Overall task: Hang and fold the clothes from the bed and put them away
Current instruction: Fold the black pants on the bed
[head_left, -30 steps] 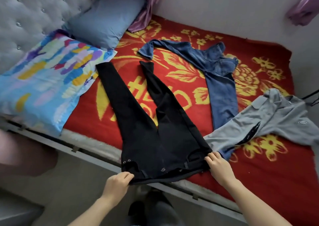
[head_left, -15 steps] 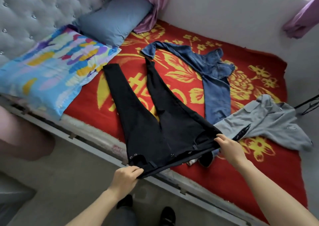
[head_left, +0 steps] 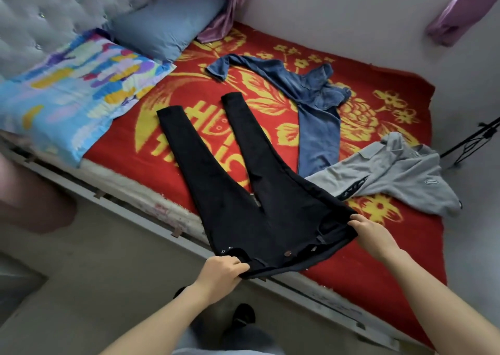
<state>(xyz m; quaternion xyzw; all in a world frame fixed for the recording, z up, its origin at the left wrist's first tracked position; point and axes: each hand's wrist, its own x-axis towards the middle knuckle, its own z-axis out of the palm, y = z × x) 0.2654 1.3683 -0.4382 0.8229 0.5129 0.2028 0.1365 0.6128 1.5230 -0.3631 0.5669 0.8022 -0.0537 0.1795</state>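
A bed (head_left: 295,284) with a pale frame fills the corner, spread with a red blanket (head_left: 400,260) patterned in yellow flowers. A grey tufted headboard (head_left: 54,10) stands at the left, with a grey-blue pillow (head_left: 167,21) leaning on it and a many-coloured pillow (head_left: 73,92) just beside. A white wall (head_left: 338,16) runs behind, and pink curtains (head_left: 219,10) hang at its ends. The floor (head_left: 94,273) is grey. A black stand (head_left: 470,140) shows at the right. Light is soft and even.
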